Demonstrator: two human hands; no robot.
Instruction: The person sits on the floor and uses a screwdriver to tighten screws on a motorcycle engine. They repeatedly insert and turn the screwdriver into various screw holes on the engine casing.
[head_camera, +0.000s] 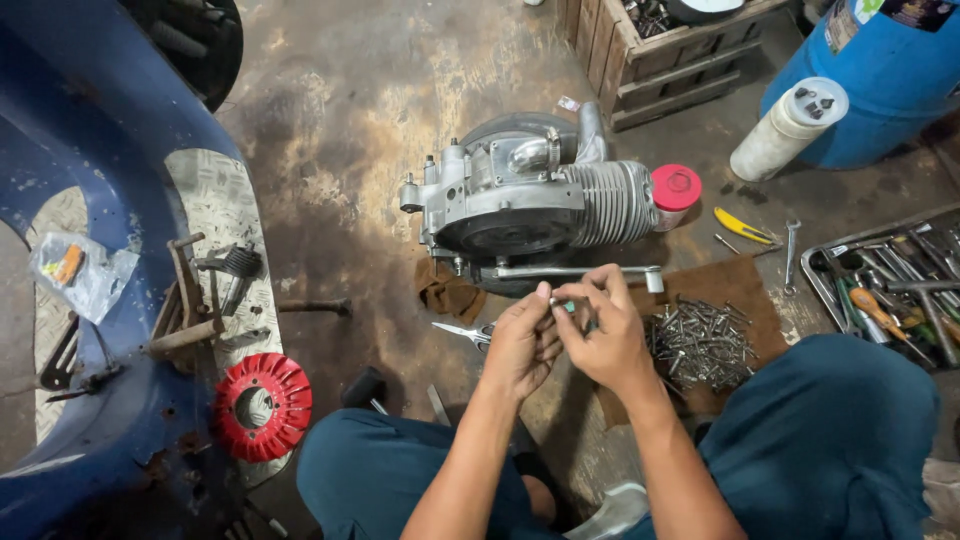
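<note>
Both hands (565, 335) — pinching a small metal part (556, 300)

Head view, steeply downward; close

Engine (530, 200) ahead of hands, bolt pile (700, 345) right, fan wheel (263, 405) left.

Your L hand (520, 345) and R hand (598, 335) meet in front of you, fingertips touching at one pinch point. L thumb + index pinch from the L side; R fingers curl over from the R, thumb tucked under. Both wrists bent slightly inward toward the pinch. Forearms bare, converging upward from your knees to the pinch. Legs folded, knees splayed either side of the arms.
</note>
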